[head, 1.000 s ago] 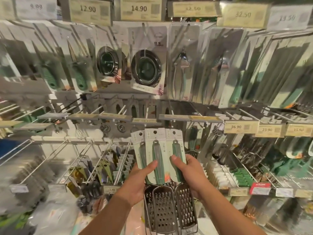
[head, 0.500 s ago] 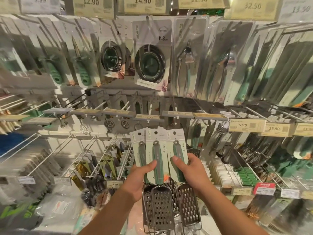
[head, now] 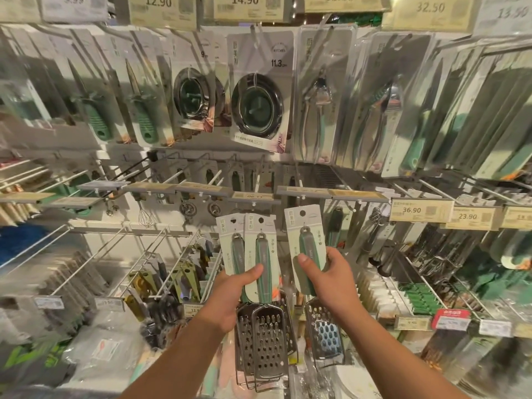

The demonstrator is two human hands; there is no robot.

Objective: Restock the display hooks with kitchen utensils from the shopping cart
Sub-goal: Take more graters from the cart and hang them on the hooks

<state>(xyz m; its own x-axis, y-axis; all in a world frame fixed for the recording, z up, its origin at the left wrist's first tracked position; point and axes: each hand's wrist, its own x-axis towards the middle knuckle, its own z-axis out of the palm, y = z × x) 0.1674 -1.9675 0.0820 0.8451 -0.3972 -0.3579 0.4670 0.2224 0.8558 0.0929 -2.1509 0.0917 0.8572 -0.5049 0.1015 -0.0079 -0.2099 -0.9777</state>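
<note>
My left hand (head: 230,300) grips two carded metal graters (head: 260,326) by their green handles, cards upright and overlapping. My right hand (head: 328,280) holds a third grater (head: 306,249) by its green handle, a gap apart to the right, its card's hang hole at the top. All three are raised in front of the display wall, just below a row of white display hooks (head: 216,177) with grey label strips. The nearest hooks above the graters look mostly bare.
Packaged sink strainers (head: 259,108), green-handled knives (head: 144,116) and tongs (head: 316,105) hang on the upper row. Price tags (head: 420,210) line the hook ends at right. Lower wire racks (head: 161,272) hold more utensils. The shopping cart is out of view.
My right hand has pulled one grater away to the right and slightly up from the fanned bunch. The left hand keeps the other two. The view moved closer to the wall.
</note>
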